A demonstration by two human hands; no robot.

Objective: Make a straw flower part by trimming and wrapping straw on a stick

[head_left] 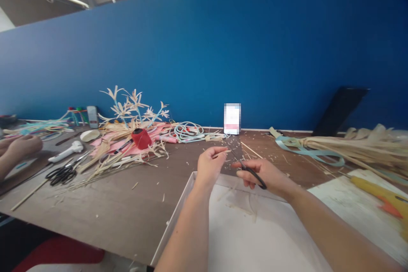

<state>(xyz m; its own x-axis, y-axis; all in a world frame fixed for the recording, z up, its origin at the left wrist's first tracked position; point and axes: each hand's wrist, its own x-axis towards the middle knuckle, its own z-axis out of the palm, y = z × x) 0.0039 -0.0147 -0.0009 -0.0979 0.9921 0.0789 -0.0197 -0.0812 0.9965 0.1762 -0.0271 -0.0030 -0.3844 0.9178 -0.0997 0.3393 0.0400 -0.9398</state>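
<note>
My left hand (pixel 210 165) is closed in a pinch on a thin pale straw strip (pixel 223 151), held just above the far edge of a shallow white box (pixel 191 212). My right hand (pixel 264 175) grips black-handled scissors (pixel 251 171), whose blades point up and left towards the strip's tip. Both hands hover over the box, a hand's width apart. Pale straw offcuts (pixel 245 206) lie inside the box under them.
The brown table (pixel 105 208) carries a heap of straw, pink paper and straw flowers (pixel 130 110), a red spool (pixel 141 138), spare scissors (pixel 62 174), a white tool (pixel 68 151), a straw bundle with a blue ribbon (pixel 350 148) and a yellow glue gun (pixel 379 193). Another person's hand (pixel 19 148) rests at far left.
</note>
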